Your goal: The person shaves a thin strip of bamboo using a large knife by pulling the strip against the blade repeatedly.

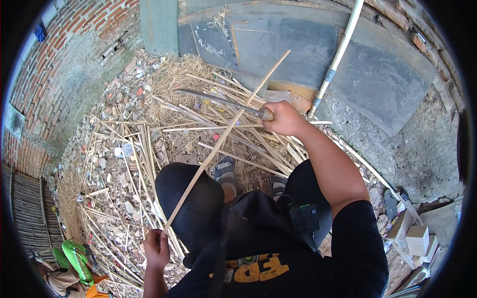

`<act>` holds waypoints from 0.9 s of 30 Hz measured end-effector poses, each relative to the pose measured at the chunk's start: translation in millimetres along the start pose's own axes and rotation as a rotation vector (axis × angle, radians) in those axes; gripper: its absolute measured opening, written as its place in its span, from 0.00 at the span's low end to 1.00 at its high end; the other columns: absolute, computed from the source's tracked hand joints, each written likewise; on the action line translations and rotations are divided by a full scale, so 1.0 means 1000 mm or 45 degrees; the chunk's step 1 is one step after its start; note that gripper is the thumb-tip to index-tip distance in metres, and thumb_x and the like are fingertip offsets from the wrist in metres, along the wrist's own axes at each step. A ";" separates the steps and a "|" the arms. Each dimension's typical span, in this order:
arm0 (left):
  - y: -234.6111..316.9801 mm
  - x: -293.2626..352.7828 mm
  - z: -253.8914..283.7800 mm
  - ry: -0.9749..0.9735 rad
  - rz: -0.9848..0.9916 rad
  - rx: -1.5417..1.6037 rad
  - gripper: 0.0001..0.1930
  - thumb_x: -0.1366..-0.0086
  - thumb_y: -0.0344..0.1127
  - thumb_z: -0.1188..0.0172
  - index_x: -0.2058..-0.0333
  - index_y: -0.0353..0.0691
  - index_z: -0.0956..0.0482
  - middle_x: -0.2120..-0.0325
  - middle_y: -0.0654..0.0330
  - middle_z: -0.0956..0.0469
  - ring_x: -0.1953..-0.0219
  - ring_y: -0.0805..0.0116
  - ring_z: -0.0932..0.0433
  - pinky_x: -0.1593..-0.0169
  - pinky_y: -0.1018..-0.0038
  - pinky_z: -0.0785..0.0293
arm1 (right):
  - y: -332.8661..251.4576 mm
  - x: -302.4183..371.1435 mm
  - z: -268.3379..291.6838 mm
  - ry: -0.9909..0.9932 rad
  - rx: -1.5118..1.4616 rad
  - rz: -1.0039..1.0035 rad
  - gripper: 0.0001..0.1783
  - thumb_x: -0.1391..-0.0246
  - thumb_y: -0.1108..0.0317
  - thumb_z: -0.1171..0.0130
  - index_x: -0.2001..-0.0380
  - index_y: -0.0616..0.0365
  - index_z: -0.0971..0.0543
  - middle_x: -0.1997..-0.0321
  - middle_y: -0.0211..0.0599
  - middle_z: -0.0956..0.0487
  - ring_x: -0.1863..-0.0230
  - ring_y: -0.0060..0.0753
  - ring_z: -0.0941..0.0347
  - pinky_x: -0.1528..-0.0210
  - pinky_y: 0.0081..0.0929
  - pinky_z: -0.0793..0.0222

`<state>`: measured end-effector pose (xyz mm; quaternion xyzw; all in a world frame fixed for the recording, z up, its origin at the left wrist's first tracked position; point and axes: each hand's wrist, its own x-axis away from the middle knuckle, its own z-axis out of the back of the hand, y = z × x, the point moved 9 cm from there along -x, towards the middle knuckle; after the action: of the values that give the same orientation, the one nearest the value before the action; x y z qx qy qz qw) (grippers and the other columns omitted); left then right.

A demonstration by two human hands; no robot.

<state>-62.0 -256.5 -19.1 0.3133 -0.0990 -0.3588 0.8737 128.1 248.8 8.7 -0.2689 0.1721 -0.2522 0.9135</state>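
Observation:
My left hand (157,248) pinches the near end of a long, pale bamboo strip (218,142), which slants away to the upper right across my knee. My right hand (284,118) is wrapped round the wooden handle of a long-bladed knife (223,101). The dark blade points left and crosses the strip near its far part; whether the two touch I cannot tell. Beneath them, several loose bamboo strips (258,141) lie in a heap on the rubble. My sandalled feet stand just short of that heap.
Brick walls (59,84) and grey panels (298,42) enclose the spot. A pale pole (338,59) leans at the back right. Dry straw (174,74) and more strips cover the rubble. At the lower left sits a person in green (77,256). Pale blocks (418,240) stand at the right.

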 end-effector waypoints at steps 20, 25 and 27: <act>0.036 -0.016 -0.034 -0.293 0.018 -0.037 0.16 0.25 0.40 0.52 0.68 0.34 0.27 0.84 0.48 0.26 0.80 0.46 0.24 0.74 0.58 0.33 | -0.034 0.005 -0.040 -0.275 0.061 0.222 0.14 0.54 0.62 0.31 0.64 0.54 0.18 0.71 0.49 0.19 0.66 0.56 0.21 0.62 0.47 0.27; 0.033 -0.012 -0.042 -0.261 -0.020 -0.164 0.17 0.24 0.42 0.54 0.66 0.35 0.27 0.81 0.42 0.25 0.75 0.35 0.23 0.72 0.52 0.31 | 0.003 -0.008 -0.029 -0.233 0.029 0.028 0.18 0.51 0.62 0.33 0.56 0.52 0.17 0.68 0.48 0.18 0.62 0.53 0.20 0.58 0.45 0.25; 0.037 -0.013 -0.040 -0.283 -0.001 -0.150 0.18 0.23 0.43 0.54 0.67 0.34 0.27 0.82 0.43 0.25 0.75 0.36 0.23 0.72 0.53 0.31 | -0.003 -0.006 -0.032 -0.223 0.082 0.056 0.17 0.52 0.61 0.32 0.58 0.53 0.17 0.69 0.48 0.18 0.63 0.53 0.20 0.59 0.45 0.25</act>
<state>-34.7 -208.3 -27.1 0.2199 -0.1739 -0.3969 0.8740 108.2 236.7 -13.6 -0.2565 0.0893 -0.2132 0.9385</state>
